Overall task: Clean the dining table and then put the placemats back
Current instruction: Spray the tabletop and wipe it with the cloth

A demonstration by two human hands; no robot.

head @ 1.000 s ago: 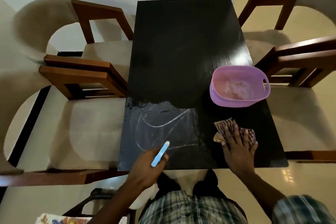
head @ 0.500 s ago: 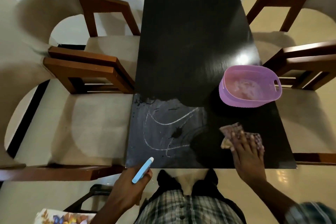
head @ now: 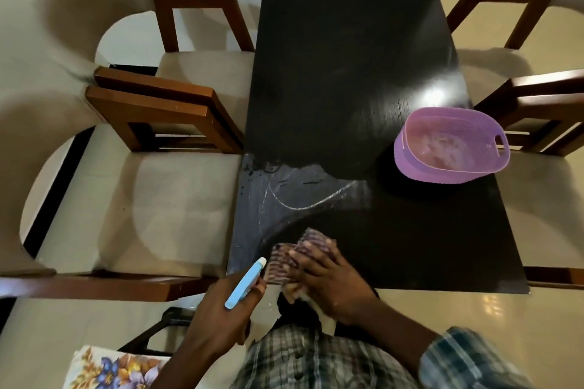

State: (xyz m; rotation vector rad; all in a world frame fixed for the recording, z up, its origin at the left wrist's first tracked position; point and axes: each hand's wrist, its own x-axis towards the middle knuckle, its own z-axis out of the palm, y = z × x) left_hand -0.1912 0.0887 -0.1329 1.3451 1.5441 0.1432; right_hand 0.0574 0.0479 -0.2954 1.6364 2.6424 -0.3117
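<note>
We've got the left hand [head: 221,306] curled round a slim blue bottle [head: 246,282], its white tip aimed at the worktop's near edge; any print on it is too blurred for us to read. Just beside it, the right hand [head: 331,283] lies with fingers spread flat, pressing a checked cloth [head: 294,257] onto the black worktop [head: 347,57] near its front left corner. Right above the cloth we see a wet grey patch [head: 252,215] crossed by a thin white curved streak [head: 303,206]. Further out, well apart from both hands, a purple basin [head: 420,167] sits on the worktop's right side with something pale and cloudy in its bottom. Wooden chairs [head: 177,104] with beige seats crowd both long sides, their arms up against the edges. Down at our lower left, a floral fabric [head: 110,369] peeks in beside the plaid shirt [head: 316,360].
</note>
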